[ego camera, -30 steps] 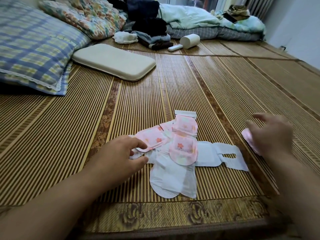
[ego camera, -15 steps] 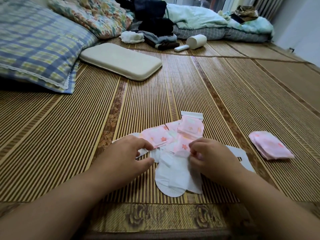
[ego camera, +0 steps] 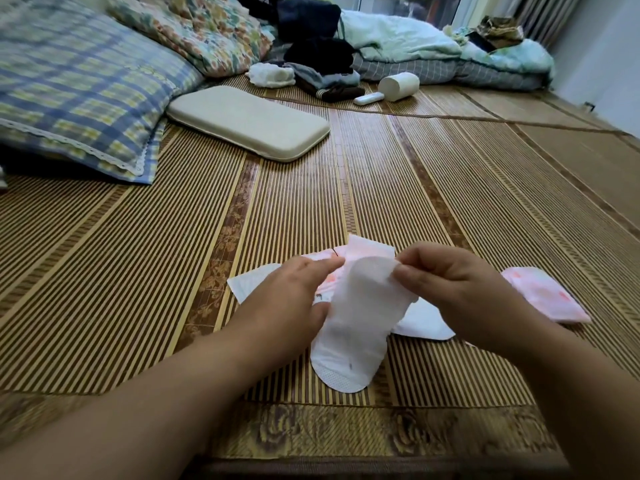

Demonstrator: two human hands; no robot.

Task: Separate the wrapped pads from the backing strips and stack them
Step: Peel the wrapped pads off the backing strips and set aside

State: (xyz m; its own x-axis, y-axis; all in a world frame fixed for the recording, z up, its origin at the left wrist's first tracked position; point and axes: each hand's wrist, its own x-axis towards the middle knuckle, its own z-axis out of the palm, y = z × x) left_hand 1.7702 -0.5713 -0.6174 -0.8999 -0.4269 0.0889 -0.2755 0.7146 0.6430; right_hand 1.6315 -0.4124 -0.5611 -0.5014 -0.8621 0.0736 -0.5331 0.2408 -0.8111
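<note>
A long white backing strip [ego camera: 356, 327] is raised at its far end, its rounded near end resting on the bamboo mat [ego camera: 138, 271]. My right hand [ego camera: 453, 285] pinches the strip's upper right edge. My left hand [ego camera: 291, 299] grips its left side, fingertips by a pink wrapped pad [ego camera: 367, 252] that shows just behind the strip. More white strips [ego camera: 422, 323] lie flat under my hands. A small stack of pink wrapped pads [ego camera: 550, 299] sits apart on the mat to the right.
A cream flat cushion [ego camera: 249, 121] lies ahead on the left, beside a blue plaid pillow [ego camera: 79, 95]. Clothes, a white cup [ego camera: 398, 85] on its side and a remote lie at the back. The mat's patterned front border [ego camera: 346, 431] is close to me.
My right hand left the pink stack on the right, came to the pile and took a white strip. Both hands have now lifted its far end off the mat.
</note>
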